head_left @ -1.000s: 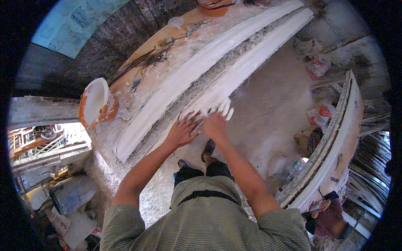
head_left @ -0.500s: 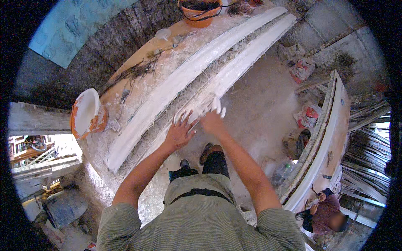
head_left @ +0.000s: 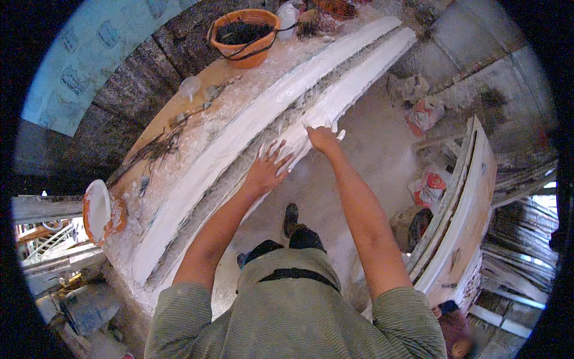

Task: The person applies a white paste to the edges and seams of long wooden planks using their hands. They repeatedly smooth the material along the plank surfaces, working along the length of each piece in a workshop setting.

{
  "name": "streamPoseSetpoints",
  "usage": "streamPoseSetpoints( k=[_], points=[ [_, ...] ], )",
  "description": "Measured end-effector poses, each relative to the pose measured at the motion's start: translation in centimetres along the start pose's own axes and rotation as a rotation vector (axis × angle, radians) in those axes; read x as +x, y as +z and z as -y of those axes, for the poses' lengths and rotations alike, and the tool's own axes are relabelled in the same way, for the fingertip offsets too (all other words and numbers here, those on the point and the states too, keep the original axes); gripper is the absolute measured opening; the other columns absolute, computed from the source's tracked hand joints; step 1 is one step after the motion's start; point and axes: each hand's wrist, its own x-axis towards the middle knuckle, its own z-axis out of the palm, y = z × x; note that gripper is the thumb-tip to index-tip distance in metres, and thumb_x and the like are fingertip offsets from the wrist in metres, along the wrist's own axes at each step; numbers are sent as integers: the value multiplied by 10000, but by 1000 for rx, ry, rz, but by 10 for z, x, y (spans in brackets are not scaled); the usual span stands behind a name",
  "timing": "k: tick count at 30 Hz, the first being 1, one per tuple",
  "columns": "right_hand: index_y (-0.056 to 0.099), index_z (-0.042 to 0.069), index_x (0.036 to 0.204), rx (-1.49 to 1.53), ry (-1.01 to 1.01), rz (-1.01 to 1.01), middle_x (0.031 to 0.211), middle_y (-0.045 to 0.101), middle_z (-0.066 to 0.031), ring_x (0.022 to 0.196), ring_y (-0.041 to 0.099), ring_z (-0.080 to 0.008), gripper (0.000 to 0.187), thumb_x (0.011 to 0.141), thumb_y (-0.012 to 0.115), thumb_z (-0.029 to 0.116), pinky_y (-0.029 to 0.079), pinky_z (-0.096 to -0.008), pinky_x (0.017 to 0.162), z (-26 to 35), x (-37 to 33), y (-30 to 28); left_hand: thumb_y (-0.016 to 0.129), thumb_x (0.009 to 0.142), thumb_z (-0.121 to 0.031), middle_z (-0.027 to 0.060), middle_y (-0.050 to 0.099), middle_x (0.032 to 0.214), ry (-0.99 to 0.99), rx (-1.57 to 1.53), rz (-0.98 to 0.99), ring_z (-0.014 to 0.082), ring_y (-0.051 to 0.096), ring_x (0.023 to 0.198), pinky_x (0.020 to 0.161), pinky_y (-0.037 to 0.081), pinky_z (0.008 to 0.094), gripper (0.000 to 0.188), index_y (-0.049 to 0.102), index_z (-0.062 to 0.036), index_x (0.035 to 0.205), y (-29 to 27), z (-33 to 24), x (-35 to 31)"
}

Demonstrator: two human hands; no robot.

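Observation:
Two long, curved white plaster strips lie side by side on a dusty, wide board (head_left: 158,140). Stringy fibres and rough grey material fill the gap between them. My left hand (head_left: 267,170) rests flat on the near plaster strip (head_left: 353,90), fingers spread and coated white. Further along that strip, my right hand (head_left: 323,140) bends over its outer edge, closed on it, with white-coated fingertips showing on both sides. Its grip is partly hidden by the back of the hand. The far plaster strip (head_left: 239,119) lies untouched beyond both hands.
An orange bucket (head_left: 257,58) with dark contents stands at the far end of the board. A plaster-smeared orange tub (head_left: 97,210) sits at its left end. Dark strands (head_left: 161,143) lie between them. At right are another long bench (head_left: 457,239), bags (head_left: 427,186) and a co-worker (head_left: 454,332).
Both hands have moved up and right along the near strip. My view has shifted, and one of my feet has moved. The co-worker now shows only at the lower right.

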Motion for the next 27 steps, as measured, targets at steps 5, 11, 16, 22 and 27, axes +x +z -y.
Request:
streamPoseSetpoints(
  k=[5, 11, 16, 22, 27],
  points=[
    [680, -14, 1082, 94, -11, 45, 1105, 642, -301, 1091, 582, -488, 482, 980, 449, 396, 423, -542, 986, -4, -4, -22, 391, 980, -531, 117, 152, 1629, -142, -36, 193, 363, 148, 1489, 1199, 114, 561, 614, 293, -290, 1536, -11, -8, -30],
    [580, -79, 1272, 232, -84, -110, 1523, 272, -321, 1467, 19, -470, 611, 914, 564, 416, -31, -624, 1155, 57, -92, 12, 402, 969, -544, 55, 257, 1602, -83, 65, 520, 300, 210, 1476, 1211, 113, 528, 661, 336, -182, 1518, -21, -17, -21],
    [590, -118, 1199, 278, 214, 131, 1346, 485, -331, 1268, 450, -478, 551, 941, 521, 363, 314, -568, 1086, -13, -14, 39, 406, 972, -544, 51, 313, 1577, 98, -23, 274, 266, 235, 1469, 1226, 88, 478, 685, 362, -108, 1498, 5, -15, 74],
    [586, -35, 1229, -83, 281, -273, 1196, 605, -272, 1106, 569, -457, 554, 1010, 386, 434, 427, -580, 958, -158, 128, 7, 394, 1002, -511, 98, 237, 1604, 48, -168, -96, 345, 242, 1457, 1194, 233, 462, 660, 343, -70, 1490, 42, -22, 146],
    [542, -92, 1250, -9, 218, -172, 1193, 569, -341, 1125, 565, -478, 634, 975, 449, 472, 475, -565, 935, -102, 115, 14, 400, 1006, -488, 122, 225, 1605, -54, -250, -62, 360, 258, 1447, 1194, 229, 456, 657, 337, -39, 1482, 39, -20, 93]
  ],
)
